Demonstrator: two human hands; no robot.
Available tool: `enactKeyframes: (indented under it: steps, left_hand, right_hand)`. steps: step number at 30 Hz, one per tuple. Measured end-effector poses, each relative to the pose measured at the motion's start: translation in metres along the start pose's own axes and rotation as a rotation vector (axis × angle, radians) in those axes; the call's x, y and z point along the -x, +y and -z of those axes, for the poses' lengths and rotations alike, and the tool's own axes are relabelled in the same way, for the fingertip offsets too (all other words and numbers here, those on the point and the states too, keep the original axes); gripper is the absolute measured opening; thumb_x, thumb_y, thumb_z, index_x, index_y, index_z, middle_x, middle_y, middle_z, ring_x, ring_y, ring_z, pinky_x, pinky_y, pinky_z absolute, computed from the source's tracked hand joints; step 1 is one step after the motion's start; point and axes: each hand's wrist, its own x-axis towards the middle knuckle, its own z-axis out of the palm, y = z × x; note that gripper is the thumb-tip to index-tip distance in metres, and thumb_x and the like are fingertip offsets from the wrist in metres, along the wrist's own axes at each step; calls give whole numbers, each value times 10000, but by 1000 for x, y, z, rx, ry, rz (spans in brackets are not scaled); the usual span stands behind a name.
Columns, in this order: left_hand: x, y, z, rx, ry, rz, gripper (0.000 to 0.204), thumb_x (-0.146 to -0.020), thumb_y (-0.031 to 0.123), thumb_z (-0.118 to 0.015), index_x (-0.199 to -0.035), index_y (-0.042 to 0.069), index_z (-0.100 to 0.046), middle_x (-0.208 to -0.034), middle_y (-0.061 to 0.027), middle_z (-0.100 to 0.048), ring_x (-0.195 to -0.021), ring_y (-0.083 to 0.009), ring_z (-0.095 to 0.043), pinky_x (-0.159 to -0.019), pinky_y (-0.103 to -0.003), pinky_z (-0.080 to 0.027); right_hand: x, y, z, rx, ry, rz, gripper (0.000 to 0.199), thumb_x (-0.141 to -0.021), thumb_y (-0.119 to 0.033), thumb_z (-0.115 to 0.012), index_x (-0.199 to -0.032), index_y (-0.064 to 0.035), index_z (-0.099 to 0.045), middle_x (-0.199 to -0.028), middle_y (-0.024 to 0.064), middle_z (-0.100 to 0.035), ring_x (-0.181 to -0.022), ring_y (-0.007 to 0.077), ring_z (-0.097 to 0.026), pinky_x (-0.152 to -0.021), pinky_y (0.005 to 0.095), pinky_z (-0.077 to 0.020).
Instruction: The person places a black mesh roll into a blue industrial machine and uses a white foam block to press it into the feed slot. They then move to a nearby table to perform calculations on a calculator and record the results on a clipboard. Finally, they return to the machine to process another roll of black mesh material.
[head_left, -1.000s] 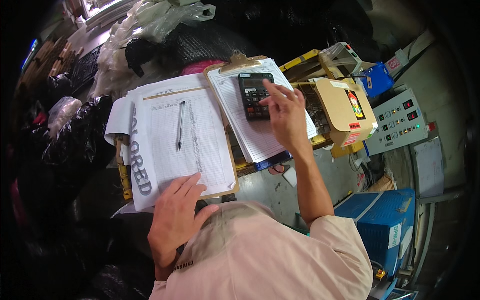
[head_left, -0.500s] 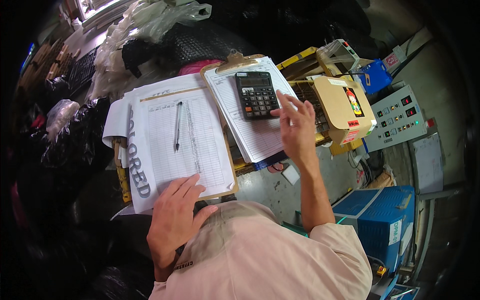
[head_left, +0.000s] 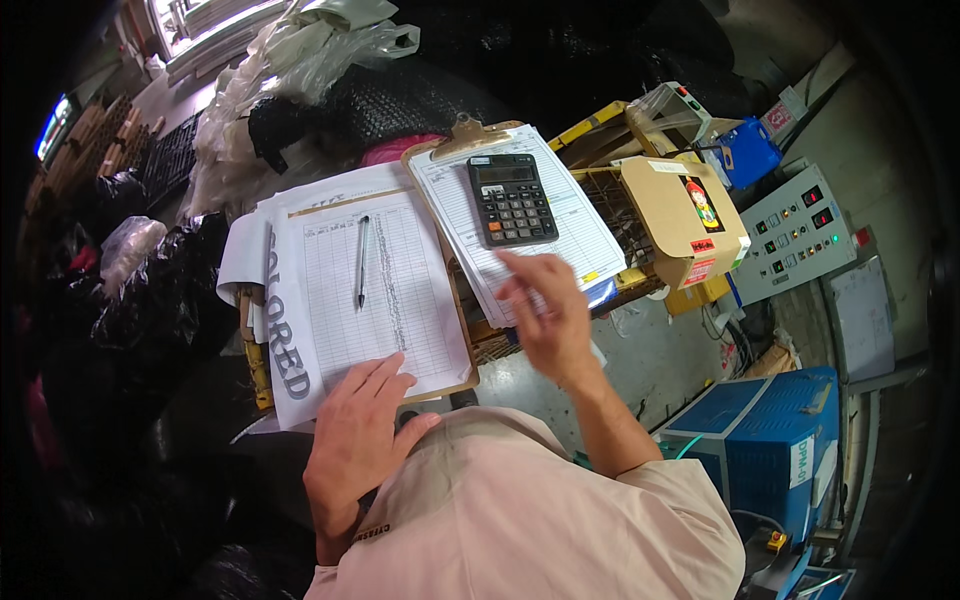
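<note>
My left hand (head_left: 358,435) lies flat with spread fingers on the near edge of a clipboard of lined forms (head_left: 385,290). A pen (head_left: 362,260) rests on those forms. My right hand (head_left: 545,315) hovers open and blurred over the near corner of a second clipboard of forms (head_left: 560,215), holding nothing. A black calculator (head_left: 511,198) sits on that second clipboard, just beyond my right hand's fingertips.
A tan box with a sticker (head_left: 683,215) stands right of the clipboards on a yellow wire frame. A grey control panel (head_left: 795,235) and a blue machine (head_left: 765,440) are at right. Black bags (head_left: 150,310) and plastic wrap (head_left: 290,70) fill the left and back.
My right hand has pulled back from the calculator keys toward me, down and slightly left. My left hand has stayed on the forms.
</note>
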Motion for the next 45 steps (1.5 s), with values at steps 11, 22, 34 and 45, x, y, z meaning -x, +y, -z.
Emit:
enactKeyframes:
  steps: [11, 22, 34, 45]
  left_hand:
    - [20, -7, -14, -22, -17, -19, 600, -954, 411, -799, -1368, 4, -648, -1590, -223, -560, -1499, -398, -480, -1243, -520, -387]
    - [46, -13, -18, 25, 7, -67, 649, -989, 431, -770, -1423, -26, -615, -1616, -256, -506, -1562, -425, -408, -1315, -524, -311]
    - [47, -26, -8, 30, -44, -63, 754, -975, 404, -788, -1509, -63, -532, -1670, -284, -437, -1614, -430, -340, -1335, -515, -294]
    - [24, -38, -4, -125, -89, -69, 847, -956, 428, -805, -1557, -78, -489, -1688, -288, -418, -1625, -436, -313, -1342, -527, -260]
  right_hand:
    - [-20, -37, -65, -58, -146, 4, 250, -942, -37, -750, -1190, -64, -769, -1007, 119, -764, -909, 351, -743, -812, 440, -590]
    - [-79, -48, -145, 378, -498, -178, 452, -1028, -463, -730, -910, -27, -717, -873, 171, -776, -811, 367, -751, -778, 500, -551]
    - [13, -47, -92, -773, -95, -436, 151, -979, -50, -772, -1013, -58, -625, -878, 8, -687, -750, 71, -636, -667, 229, -518]
    - [26, -60, -106, -721, -47, -451, 275, -1049, -55, -694, -1298, 62, -714, -1138, 117, -787, -998, 126, -727, -887, 282, -587]
